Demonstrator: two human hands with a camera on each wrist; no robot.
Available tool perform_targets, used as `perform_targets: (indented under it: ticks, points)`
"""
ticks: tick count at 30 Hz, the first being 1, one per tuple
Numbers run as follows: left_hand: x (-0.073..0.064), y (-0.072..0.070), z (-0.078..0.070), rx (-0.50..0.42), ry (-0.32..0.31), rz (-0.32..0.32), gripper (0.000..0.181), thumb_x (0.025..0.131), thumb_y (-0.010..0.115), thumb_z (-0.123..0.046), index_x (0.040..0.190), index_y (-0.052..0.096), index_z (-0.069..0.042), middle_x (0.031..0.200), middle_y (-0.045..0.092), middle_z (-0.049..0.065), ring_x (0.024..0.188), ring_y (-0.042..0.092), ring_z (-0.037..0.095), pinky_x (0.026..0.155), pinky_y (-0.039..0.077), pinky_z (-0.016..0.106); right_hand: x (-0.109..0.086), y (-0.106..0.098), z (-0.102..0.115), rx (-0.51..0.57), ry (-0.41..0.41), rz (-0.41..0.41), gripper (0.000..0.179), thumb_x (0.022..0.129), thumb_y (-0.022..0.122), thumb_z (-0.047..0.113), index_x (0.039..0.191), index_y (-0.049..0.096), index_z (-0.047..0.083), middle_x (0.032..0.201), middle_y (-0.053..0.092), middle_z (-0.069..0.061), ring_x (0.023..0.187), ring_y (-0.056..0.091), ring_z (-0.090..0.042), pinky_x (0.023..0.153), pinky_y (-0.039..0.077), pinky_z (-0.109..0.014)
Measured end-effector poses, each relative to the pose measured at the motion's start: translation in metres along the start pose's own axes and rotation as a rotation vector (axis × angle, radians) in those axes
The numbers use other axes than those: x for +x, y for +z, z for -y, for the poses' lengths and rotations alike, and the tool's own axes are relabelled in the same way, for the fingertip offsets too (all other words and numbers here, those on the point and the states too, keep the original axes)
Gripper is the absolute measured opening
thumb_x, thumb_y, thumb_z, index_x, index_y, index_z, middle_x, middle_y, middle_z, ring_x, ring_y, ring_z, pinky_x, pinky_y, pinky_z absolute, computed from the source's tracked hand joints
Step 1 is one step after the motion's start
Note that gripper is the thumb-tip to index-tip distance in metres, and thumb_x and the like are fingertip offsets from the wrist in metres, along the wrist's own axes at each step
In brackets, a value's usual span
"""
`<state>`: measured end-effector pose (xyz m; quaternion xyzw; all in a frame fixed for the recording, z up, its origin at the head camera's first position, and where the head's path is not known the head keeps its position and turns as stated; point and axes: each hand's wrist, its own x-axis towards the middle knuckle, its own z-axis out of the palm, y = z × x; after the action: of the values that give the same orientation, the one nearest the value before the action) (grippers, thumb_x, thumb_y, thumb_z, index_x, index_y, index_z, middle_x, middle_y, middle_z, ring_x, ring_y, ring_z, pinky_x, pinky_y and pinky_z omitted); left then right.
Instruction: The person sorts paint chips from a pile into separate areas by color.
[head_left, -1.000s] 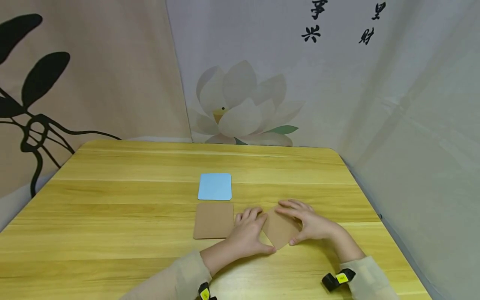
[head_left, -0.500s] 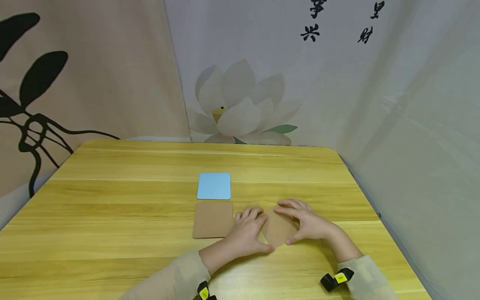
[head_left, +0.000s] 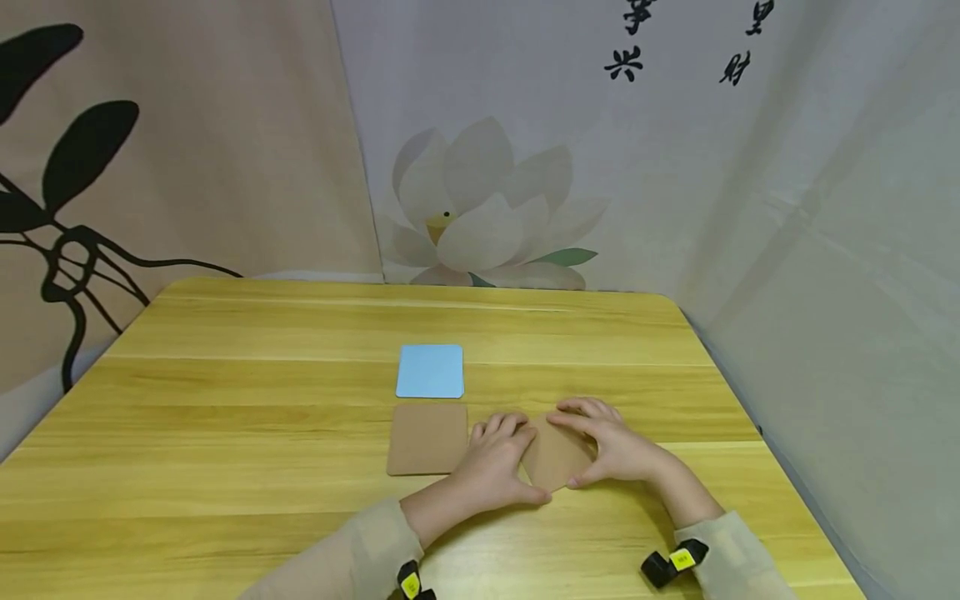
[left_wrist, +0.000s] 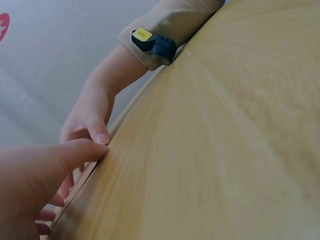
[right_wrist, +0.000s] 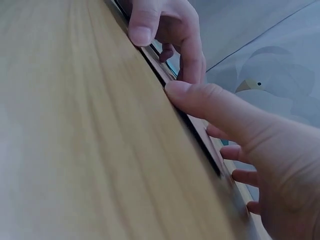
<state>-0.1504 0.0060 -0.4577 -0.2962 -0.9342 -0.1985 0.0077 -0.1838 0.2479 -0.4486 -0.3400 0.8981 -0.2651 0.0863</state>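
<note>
Flat on the table lies a brown square card [head_left: 557, 454], turned at an angle, with both hands around its edges. My left hand [head_left: 497, 468] holds its left side, thumb at the near corner and fingers along the upper left edge. On the right side my right hand [head_left: 618, 446] grips it, its thumb [right_wrist: 178, 90] on the near edge and its fingers at the far edge. A second brown square card [head_left: 426, 439] lies left of my left hand, which overlaps its right edge. Just beyond that one sits a light blue square card [head_left: 430, 371] with rounded corners.
The wooden table [head_left: 225, 467] reaches back to a printed curtain [head_left: 495, 200] with a flower and characters. Grey cloth hangs past its right edge. Black wrist cameras [head_left: 675, 562] are strapped over both sleeves.
The brown card between my hands has turned slightly, and my right thumb has slid a little left along its near edge. My left hand and the other two cards stay in place.
</note>
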Motion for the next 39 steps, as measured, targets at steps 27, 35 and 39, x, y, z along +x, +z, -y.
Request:
perform_targets:
  ticks: [27, 35, 39]
  points:
    - [-0.013, -0.033, 0.043, -0.131, 0.122, -0.042, 0.09, 0.063, 0.077, -0.046, 0.139, 0.051, -0.005, 0.14, 0.039, 0.008, 0.13, 0.028, 0.026, 0.1, 0.024, 0.05, 0.024, 0.012, 0.033, -0.067, -0.031, -0.125, 0.094, 0.065, 0.079, 0.062, 0.144, 0.046, 0.023, 0.141, 0.036, -0.008, 0.129, 0.03, -0.028, 0.097, 0.028, -0.059]
    - [-0.027, -0.044, 0.066, -0.159, 0.156, -0.045, 0.092, 0.061, 0.078, -0.043, 0.141, 0.049, -0.007, 0.142, 0.039, 0.008, 0.131, 0.026, 0.022, 0.1, 0.023, 0.049, 0.037, 0.019, 0.047, -0.048, -0.067, -0.103, 0.095, 0.063, 0.084, 0.054, 0.145, 0.044, 0.026, 0.141, 0.035, -0.007, 0.129, 0.028, -0.027, 0.097, 0.028, -0.058]
    - [-0.035, -0.05, 0.078, -0.171, 0.153, -0.042, 0.093, 0.061, 0.079, -0.042, 0.142, 0.048, -0.009, 0.144, 0.038, 0.008, 0.133, 0.025, 0.021, 0.101, 0.022, 0.051, 0.044, 0.023, 0.056, -0.037, -0.079, -0.104, 0.094, 0.064, 0.085, 0.05, 0.144, 0.045, 0.023, 0.14, 0.036, -0.008, 0.128, 0.029, -0.029, 0.099, 0.027, -0.056]
